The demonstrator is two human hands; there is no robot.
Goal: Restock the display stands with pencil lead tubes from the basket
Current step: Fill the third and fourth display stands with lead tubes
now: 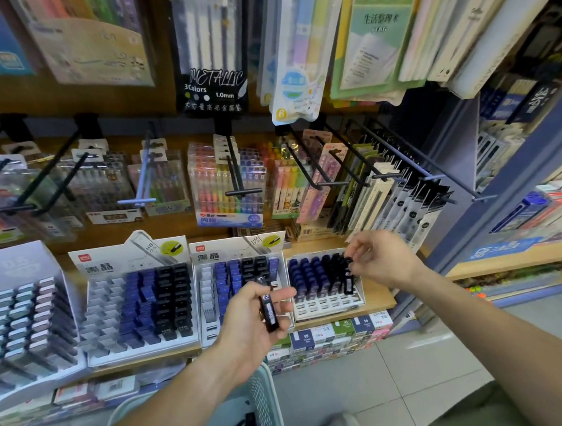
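Observation:
My left hand [252,318] grips a black pencil lead tube [268,308] with a white label, held over the front of the middle display stand [207,268]. My right hand [381,259] pinches another black lead tube [348,279] upright at the right edge of the small right stand [326,306], among its blue and black tubes. A left stand [102,292] holds blue and black tubes with several bare white slots. The light teal basket [262,397] hangs below my left forearm with dark tubes inside.
A white stand of grey-blue tubes [21,317] sits at far left. Packs of markers and pens hang on black hooks [241,192] above the stands. Boxed stock [341,335] fills the shelf below. A blue shelf post [453,217] stands right; grey tiled floor lies below.

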